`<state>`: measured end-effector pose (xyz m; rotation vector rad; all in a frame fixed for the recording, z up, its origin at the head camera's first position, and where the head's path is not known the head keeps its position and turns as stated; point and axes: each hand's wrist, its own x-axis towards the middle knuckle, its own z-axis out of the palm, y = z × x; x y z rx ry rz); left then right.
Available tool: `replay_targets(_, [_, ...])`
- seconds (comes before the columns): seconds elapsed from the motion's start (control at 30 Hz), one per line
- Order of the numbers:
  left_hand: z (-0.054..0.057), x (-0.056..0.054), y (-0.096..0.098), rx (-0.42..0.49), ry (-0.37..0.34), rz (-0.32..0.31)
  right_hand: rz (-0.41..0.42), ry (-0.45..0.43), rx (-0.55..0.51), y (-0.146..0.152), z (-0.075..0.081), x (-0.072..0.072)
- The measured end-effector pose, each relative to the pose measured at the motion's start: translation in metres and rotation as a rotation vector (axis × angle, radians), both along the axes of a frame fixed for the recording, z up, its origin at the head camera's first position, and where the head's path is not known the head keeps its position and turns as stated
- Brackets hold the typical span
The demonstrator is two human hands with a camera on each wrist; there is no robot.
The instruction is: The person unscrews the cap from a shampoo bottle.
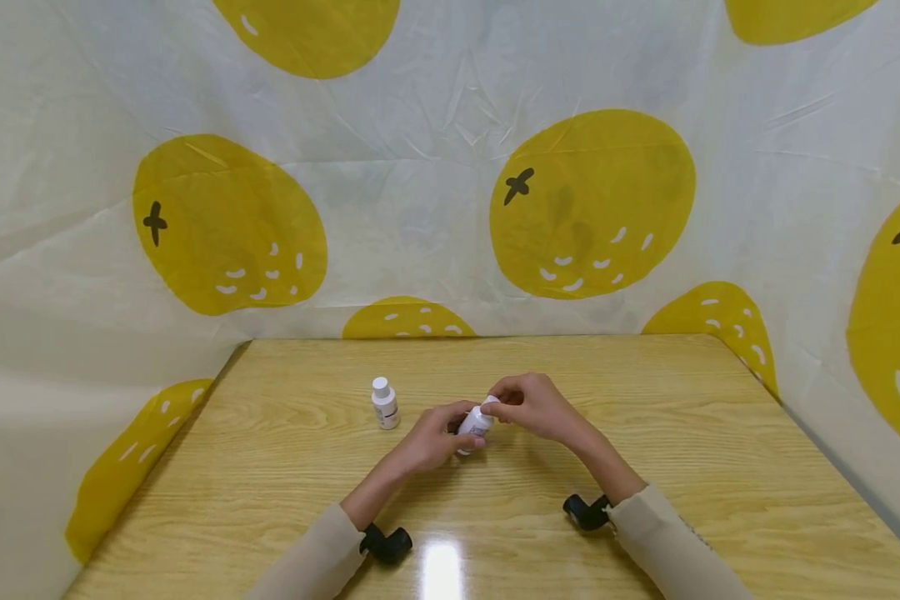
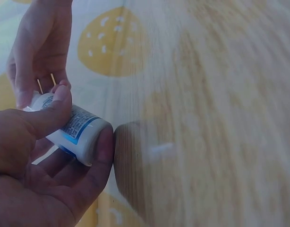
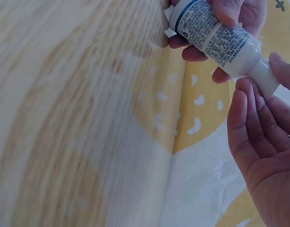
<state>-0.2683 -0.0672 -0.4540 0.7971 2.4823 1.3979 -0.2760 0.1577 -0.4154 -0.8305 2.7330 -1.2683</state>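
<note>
My left hand [image 1: 432, 439] grips a small white bottle [image 3: 220, 40] round its body, just over the table. Printed text and a blue band show on the bottle's label. It tilts toward my right hand [image 1: 538, 408], whose thumb and fingers pinch the white cap [image 3: 264, 78] at the bottle's neck. In the left wrist view, the left thumb lies along the label, and the cap end is largely behind it. A second white bottle [image 1: 386, 406] with a white cap stands upright on the table, left of both hands.
The wooden table [image 1: 285, 500] reaches back to a white cloth [image 1: 412, 217] printed with large yellow fruit. More of this cloth hangs at both sides. A black wrist camera [image 1: 387, 546] sits at the left sleeve, another black camera [image 1: 587, 512] at the right.
</note>
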Motion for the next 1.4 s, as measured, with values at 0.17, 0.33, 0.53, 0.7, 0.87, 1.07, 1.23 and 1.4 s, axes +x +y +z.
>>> replay_targets(0.17, [-0.0005,-0.0005,-0.0006,-0.007,0.011,-0.006,0.026,0.041,0.007,0.0003,-0.0001,-0.0014])
replay_targets(0.33, [-0.0014,-0.0015,-0.0015,-0.005,0.026,-0.021,0.046,0.066,0.01,0.0008,0.0005,-0.0017])
replay_targets(0.53, [-0.0019,-0.0027,-0.0012,0.002,0.02,-0.03,0.052,0.104,0.023,0.0018,0.0029,-0.001])
replay_targets(0.7, [-0.0019,-0.0022,-0.0016,0.013,0.017,-0.03,0.065,0.154,0.031,0.0019,0.0038,-0.0004])
replay_targets(0.87, [-0.0018,-0.0009,-0.0014,0.014,0.014,-0.025,0.044,0.128,0.041,0.0015,0.0042,0.0015])
replay_targets(1.07, [-0.0016,0.0005,-0.001,0.016,-0.014,-0.01,-0.008,0.069,0.044,0.0018,0.0031,0.0012])
replay_targets(1.23, [-0.0005,0.0006,-0.0012,0.027,-0.033,-0.009,-0.007,0.019,0.006,0.0022,0.0045,0.0017])
replay_targets(1.4, [-0.0004,-0.0015,-0.002,0.012,-0.03,-0.006,0.009,0.018,-0.015,0.0012,0.0038,0.0018])
